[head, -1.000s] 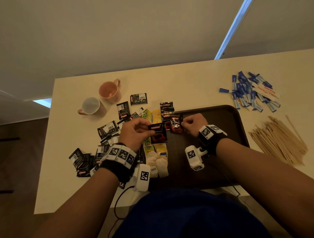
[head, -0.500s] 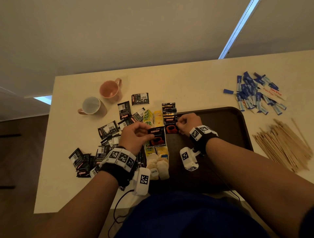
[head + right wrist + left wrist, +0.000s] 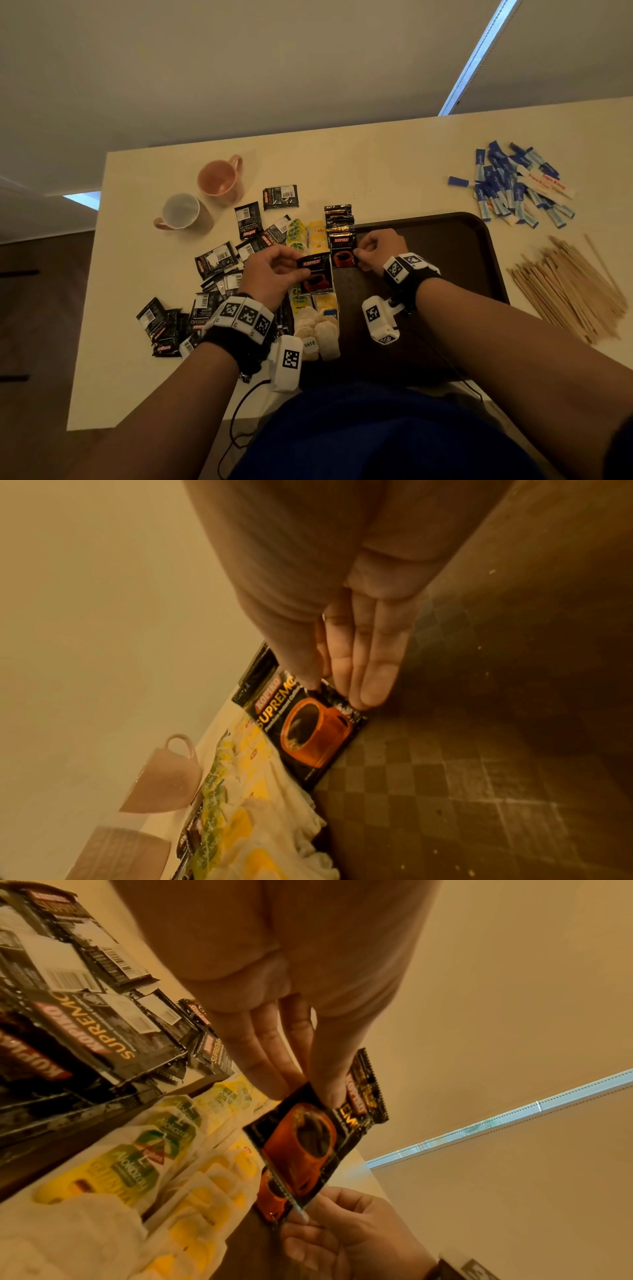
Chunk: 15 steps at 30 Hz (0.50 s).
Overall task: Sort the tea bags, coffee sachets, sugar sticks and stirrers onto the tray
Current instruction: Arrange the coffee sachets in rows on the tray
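Observation:
My left hand [image 3: 301,266] pinches a black Kopiko coffee sachet [image 3: 314,275] by its upper left corner, above the tea bags [image 3: 310,236] lined up along the left side of the dark brown tray [image 3: 445,260]. In the left wrist view this sachet [image 3: 308,1148] hangs from the thumb and fingers. My right hand [image 3: 358,254] pinches a second coffee sachet [image 3: 342,253] at the near end of a column of coffee sachets [image 3: 338,219]. In the right wrist view that sachet [image 3: 308,731] touches the tray [image 3: 479,777] beside the tea bags. Sugar sticks [image 3: 513,185] and wooden stirrers [image 3: 568,284] lie right of the tray.
Many loose coffee sachets [image 3: 215,262] are scattered on the table left of the tray. A pink mug [image 3: 221,178] and a white mug [image 3: 181,212] stand behind them. Plain tea bags [image 3: 320,330] lie at the tray's near left corner.
My right hand has carried its sachet a little to the left, up against the near end of the coffee column. The left hand keeps holding its sachet in about the same place.

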### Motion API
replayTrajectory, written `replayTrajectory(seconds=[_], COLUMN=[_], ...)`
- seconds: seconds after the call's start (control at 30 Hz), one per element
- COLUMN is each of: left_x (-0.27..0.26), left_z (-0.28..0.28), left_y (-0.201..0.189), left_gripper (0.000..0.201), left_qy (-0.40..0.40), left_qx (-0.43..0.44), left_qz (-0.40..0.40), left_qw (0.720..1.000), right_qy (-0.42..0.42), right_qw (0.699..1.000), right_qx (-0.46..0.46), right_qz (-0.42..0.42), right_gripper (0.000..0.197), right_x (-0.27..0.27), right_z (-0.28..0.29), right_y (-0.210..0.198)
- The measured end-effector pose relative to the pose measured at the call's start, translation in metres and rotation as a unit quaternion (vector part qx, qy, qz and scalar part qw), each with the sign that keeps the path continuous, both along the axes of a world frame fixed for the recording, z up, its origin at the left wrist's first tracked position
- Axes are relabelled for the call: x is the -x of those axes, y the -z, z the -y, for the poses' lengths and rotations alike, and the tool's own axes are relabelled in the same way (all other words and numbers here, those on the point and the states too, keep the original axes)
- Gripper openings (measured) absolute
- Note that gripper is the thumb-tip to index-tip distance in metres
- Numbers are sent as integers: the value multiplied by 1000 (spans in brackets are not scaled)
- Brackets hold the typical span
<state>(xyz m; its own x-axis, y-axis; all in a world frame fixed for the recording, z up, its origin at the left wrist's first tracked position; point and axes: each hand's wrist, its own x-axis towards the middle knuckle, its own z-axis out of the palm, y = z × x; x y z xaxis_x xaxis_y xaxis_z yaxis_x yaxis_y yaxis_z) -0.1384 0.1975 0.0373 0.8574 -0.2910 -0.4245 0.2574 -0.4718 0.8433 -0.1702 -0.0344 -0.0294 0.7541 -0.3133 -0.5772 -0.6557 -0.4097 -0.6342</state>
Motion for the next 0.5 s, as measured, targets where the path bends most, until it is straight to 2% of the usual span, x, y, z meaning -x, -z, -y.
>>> replayTrajectory(seconds=[0.1,0.2,0.3,0.4,0.5], left_x=[-1,-4,-10,-14,-12], left_z=[1,5,9,15,23], left_y=[0,0,-1,-4,-6], left_gripper=[31,31,32,32,32], left_qy=[-2,-7,-7,1,5], left_qx=[-2,-6,-14,-17,-3], left_qz=[-9,-16,-22,-22,-28], left_qw=[1000,1000,1000,1000,1000], right_qy=[-1,-24,-64,-158,-170], right_qw=[1000,996,991,980,976], right_qx=[19,71,-3,-76,-100], right_qz=[1,50,116,99,94], right_gripper=[4,7,12,11,5], right_x=[4,6,6,7,11], right_z=[4,6,-1,-9,-9], right_y=[-5,-19,-46,-65,-64])
